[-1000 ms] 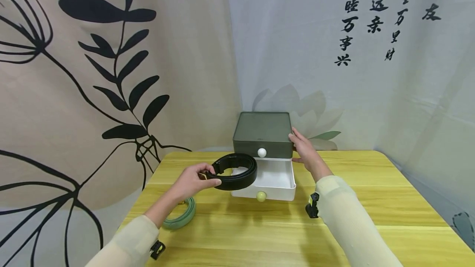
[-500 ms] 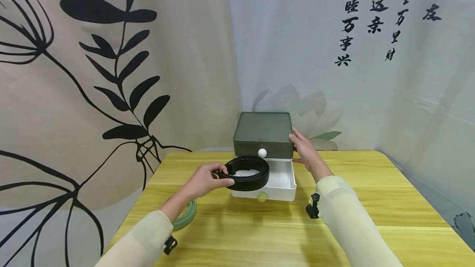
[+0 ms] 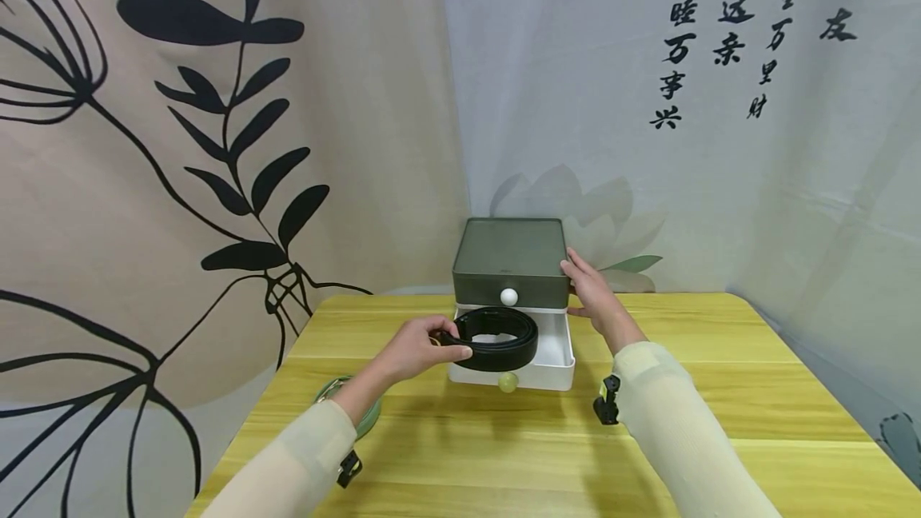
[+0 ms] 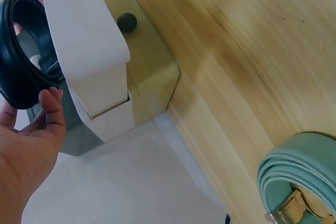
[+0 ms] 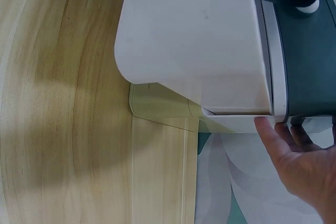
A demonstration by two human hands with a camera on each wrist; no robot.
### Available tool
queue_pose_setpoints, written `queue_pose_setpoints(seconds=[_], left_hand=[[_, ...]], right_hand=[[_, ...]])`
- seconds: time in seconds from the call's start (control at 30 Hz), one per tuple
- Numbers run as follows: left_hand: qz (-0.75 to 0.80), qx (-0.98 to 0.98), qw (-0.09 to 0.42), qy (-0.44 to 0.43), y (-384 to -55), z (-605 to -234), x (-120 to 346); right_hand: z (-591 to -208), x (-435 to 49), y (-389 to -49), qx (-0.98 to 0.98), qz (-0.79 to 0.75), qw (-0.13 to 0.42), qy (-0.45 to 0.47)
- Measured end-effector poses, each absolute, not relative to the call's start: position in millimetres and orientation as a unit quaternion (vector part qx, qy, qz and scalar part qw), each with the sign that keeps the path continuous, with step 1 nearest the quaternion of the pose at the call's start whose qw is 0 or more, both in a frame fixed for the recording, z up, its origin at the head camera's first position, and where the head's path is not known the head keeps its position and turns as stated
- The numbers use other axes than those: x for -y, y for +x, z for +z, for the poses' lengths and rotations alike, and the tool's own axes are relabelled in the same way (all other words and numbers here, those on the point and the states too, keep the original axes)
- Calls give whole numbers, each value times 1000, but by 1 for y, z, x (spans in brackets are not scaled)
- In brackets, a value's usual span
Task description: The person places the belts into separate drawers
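Observation:
My left hand (image 3: 420, 350) pinches the edge of a coiled black belt (image 3: 504, 358) between thumb and fingers. It holds the belt above the pulled-out white drawer (image 3: 550, 376), whose inside partly shows behind the coil. In the left wrist view, the black belt (image 4: 21, 85) hangs beside the white drawer front. My right hand (image 3: 596, 296) rests against the right side of the small drawer cabinet (image 3: 511, 250), which has a grey-green top section. The right wrist view has the fingertips of the right hand (image 5: 304, 166) touching the cabinet's side, fingers extended.
A coiled green belt (image 4: 294, 156) lies on the wooden table (image 3: 532, 454) at left, partly covered by my left forearm in the head view. Below the white drawer is a yellowish bottom drawer with a dark knob (image 4: 127, 22). A printed curtain (image 3: 388, 142) hangs behind the table.
My left hand has carried the black belt to the right and slightly down, from the drawer's left edge to over its middle. The right hand stays at the cabinet's side.

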State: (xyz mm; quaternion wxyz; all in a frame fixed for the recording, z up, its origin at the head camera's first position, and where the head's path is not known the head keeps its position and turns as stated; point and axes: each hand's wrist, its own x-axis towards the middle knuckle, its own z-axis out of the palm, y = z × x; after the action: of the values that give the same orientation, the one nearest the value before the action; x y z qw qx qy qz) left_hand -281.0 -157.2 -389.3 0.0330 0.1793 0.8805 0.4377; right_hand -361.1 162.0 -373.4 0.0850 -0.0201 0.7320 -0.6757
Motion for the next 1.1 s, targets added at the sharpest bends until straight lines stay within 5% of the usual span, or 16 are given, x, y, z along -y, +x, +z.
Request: queue_pose_setpoints(seconds=[1.1], left_hand=[[432, -881, 71, 176, -301, -393, 130]], right_hand=[[-385, -165, -376, -731, -677, 82, -22]])
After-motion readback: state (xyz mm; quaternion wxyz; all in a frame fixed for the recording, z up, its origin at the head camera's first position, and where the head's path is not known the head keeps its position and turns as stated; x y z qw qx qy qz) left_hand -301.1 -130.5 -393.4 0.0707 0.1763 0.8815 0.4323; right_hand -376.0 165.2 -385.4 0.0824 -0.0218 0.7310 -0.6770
